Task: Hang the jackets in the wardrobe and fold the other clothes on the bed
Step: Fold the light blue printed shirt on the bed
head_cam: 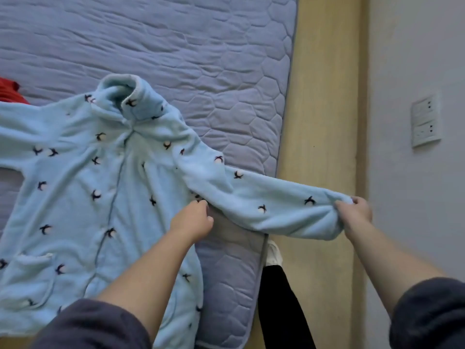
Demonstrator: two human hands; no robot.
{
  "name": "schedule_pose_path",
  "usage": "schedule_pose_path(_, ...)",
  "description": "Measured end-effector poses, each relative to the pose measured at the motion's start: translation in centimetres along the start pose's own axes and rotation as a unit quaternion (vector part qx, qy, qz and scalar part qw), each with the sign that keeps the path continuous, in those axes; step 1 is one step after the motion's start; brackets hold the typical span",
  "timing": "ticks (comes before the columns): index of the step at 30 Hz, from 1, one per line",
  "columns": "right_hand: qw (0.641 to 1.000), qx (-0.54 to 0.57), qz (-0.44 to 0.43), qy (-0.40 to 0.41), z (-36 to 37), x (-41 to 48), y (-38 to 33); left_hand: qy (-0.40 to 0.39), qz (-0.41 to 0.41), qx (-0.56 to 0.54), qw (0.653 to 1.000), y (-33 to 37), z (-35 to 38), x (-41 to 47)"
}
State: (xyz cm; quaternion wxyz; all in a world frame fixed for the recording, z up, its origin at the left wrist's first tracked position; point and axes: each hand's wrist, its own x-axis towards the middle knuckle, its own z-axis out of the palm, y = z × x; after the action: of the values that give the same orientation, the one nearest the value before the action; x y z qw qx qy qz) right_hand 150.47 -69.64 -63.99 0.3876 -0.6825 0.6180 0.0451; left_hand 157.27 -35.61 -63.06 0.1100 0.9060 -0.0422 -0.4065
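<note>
Fleece bunches in curled fingers: the right hand (356, 212) pinches the cuff of the pale blue pyjama top (83, 197), its sleeve stretched past the bed edge, while the left hand (192, 220) grips fabric at the armpit. That top lies face up, spread across the quilted bed (176, 46), with a red garment (10, 91) at the left edge.

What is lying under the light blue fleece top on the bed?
The lavender quilted bed cover shows around the fleece top, so it lies on that. A red garment meets one sleeve's edge; whether it runs underneath is hidden.
</note>
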Motion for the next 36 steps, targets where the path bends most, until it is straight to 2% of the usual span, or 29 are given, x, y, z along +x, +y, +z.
schedule_pose_path(2, 0.999, -0.035, -0.017, 0.019, -3.1, 4.7, -2.1, 0.034, -0.024, -0.023, 0.999, 3.0, -1.4, 2.6)
schedule_pose_path(5, 0.998, -0.056, 0.006, 0.025, -6.4, 10.6, -3.2, 0.060, -0.055, -0.036, 0.996, 6.8, -2.2, 6.0)
schedule_pose_path(9, 0.994, -0.056, 0.052, -0.072, -5.9, 15.8, -2.5, 0.063, -0.073, 0.012, 0.995, 9.6, -2.7, 10.4)
schedule_pose_path(14, 0.987, 0.030, 0.078, -0.139, -1.6, 18.7, -2.6, 0.153, 0.025, 0.184, 0.971, 10.4, -4.5, 17.0)
schedule_pose_path(18, 0.968, 0.142, 0.128, -0.164, 0.1, 20.3, -2.5, 0.106, 0.080, 0.283, 0.950, 10.8, -5.8, 21.1)
schedule_pose_path(20, 0.963, 0.159, 0.129, -0.178, 0.0, 20.9, -2.4, 0.111, 0.119, 0.249, 0.955, 10.7, -7.0, 22.1)
schedule_pose_path(22, 0.964, 0.148, 0.120, -0.188, -0.4, 21.5, -2.2, 0.180, 0.161, 0.193, 0.951, 10.4, -8.0, 22.6)
schedule_pose_path(24, 0.968, 0.128, 0.111, -0.186, -0.9, 22.0, -2.0, 0.230, 0.143, 0.183, 0.945, 10.0, -8.1, 22.5)
schedule_pose_path(28, 0.970, 0.078, 0.118, -0.199, -1.2, 22.1, -1.9, 0.248, 0.088, 0.173, 0.949, 11.5, -5.3, 21.1)
schedule_pose_path(30, 0.959, 0.076, 0.153, -0.225, -1.2, 21.8, -1.9, 0.241, 0.133, 0.178, 0.945, 13.4, -3.1, 19.9)
schedule_pose_path(32, 0.931, 0.081, 0.194, -0.299, -1.4, 21.6, -1.9, 0.184, 0.179, 0.213, 0.943, 15.0, -0.5, 18.8)
schedule_pose_path(34, 0.885, 0.084, 0.211, -0.407, -1.6, 21.3, -1.4, 0.117, 0.178, 0.262, 0.941, 15.7, 1.7, 18.6)
schedule_pose_path(36, 0.871, 0.068, 0.211, -0.439, -1.6, 21.2, -0.7, 0.107, 0.155, 0.288, 0.939, 16.0, 2.6, 19.0)
